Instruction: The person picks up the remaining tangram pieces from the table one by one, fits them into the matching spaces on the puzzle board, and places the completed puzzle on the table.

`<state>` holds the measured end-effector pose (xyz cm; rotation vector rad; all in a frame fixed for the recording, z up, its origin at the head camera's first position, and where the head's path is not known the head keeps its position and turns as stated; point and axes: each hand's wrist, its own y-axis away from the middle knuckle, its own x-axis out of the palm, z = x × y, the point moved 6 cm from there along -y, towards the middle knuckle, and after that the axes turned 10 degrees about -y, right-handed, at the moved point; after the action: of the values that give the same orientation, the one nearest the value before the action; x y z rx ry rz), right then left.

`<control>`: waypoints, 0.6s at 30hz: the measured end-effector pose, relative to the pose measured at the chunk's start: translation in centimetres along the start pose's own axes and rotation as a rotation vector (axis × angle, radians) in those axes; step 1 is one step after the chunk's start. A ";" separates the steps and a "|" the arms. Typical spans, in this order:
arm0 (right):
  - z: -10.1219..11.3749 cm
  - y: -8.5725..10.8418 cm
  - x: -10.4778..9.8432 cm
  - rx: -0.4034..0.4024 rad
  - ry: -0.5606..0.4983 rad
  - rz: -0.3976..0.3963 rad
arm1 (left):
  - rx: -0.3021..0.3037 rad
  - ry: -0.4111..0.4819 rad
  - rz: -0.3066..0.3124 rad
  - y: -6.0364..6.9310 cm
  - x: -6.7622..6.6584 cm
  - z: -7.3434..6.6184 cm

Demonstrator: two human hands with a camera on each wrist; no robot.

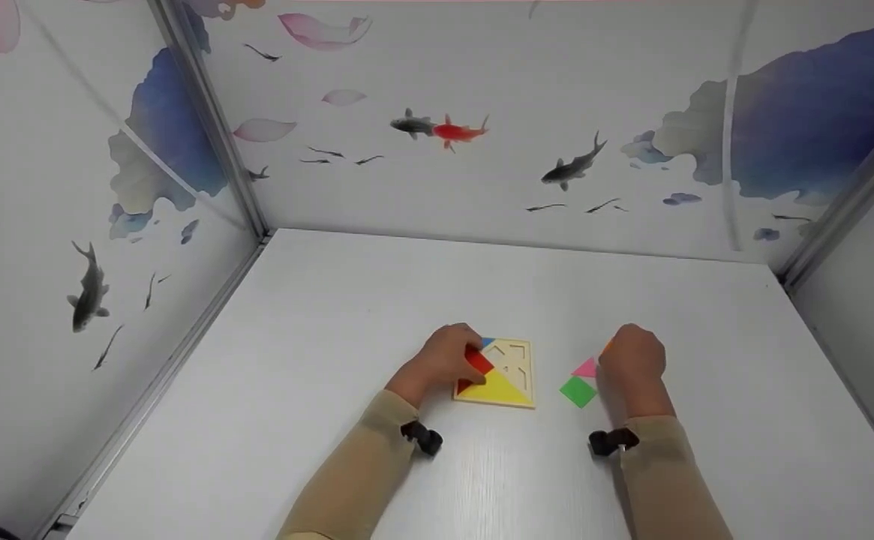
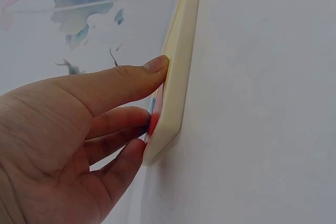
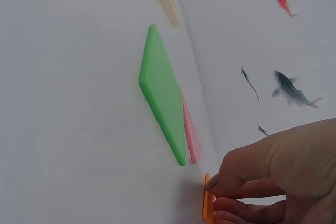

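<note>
A tangram board (image 1: pixel 513 405) with a pale frame lies flat on the table, partly filled. A yellow triangle (image 1: pixel 495 393), a red piece (image 1: pixel 480 361) and a bit of a blue piece (image 1: pixel 488 342) show in it. My left hand (image 1: pixel 448 356) rests over its left side; in the left wrist view the thumb and fingertips touch the pieces and rim. To the right, my right hand (image 1: pixel 635 364) pinches an orange piece (image 3: pixel 207 203) close to the tabletop, most of it hidden by the fingers. A green square (image 1: pixel 578 391) and a pink triangle (image 1: pixel 585 367) lie beside that hand.
The white table (image 1: pixel 376 300) is bordered by upright panels (image 1: pixel 482 202) printed with fish and blue shapes. Each forearm wears a black wrist camera, one on the left (image 1: pixel 423 438) and one on the right (image 1: pixel 611 441).
</note>
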<state>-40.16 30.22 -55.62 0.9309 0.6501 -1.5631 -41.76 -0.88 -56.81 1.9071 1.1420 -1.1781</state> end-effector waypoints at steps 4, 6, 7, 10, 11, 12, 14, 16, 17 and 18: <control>0.1 -0.2 0.1 0.002 -0.001 -0.003 | -0.013 0.002 0.003 0.0 -0.1 0.1; 0.1 -0.2 0.2 -0.002 0.002 -0.008 | -0.021 0.010 0.006 0.1 -0.1 0.1; 0.1 -0.2 0.2 -0.004 0.002 -0.009 | -0.024 0.016 0.008 0.1 0.0 0.2; 0.2 -0.1 0.1 -0.007 0.006 -0.005 | -0.034 0.024 0.012 0.1 0.0 0.2; 0.3 -0.1 0.1 -0.008 0.010 -0.003 | -0.036 0.025 0.013 0.1 0.1 0.2; 0.4 0.0 0.1 -0.012 0.017 -0.001 | -0.038 0.027 0.013 0.1 0.1 0.2; 0.5 0.0 0.2 -0.017 0.036 0.003 | -0.032 0.025 0.012 0.0 0.1 0.2; 0.6 -0.1 0.2 -0.023 0.054 0.003 | -0.025 0.026 0.010 0.0 0.0 0.2; 0.6 -0.1 0.2 -0.026 0.061 0.001 | -0.021 0.026 0.008 0.0 0.0 0.2; 0.6 -0.1 0.3 -0.029 0.065 -0.001 | -0.020 0.028 0.008 0.1 0.0 0.1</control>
<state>-40.39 29.58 -55.50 0.9630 0.7180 -1.5250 -41.75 -1.04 -56.85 1.9162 1.1560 -1.1352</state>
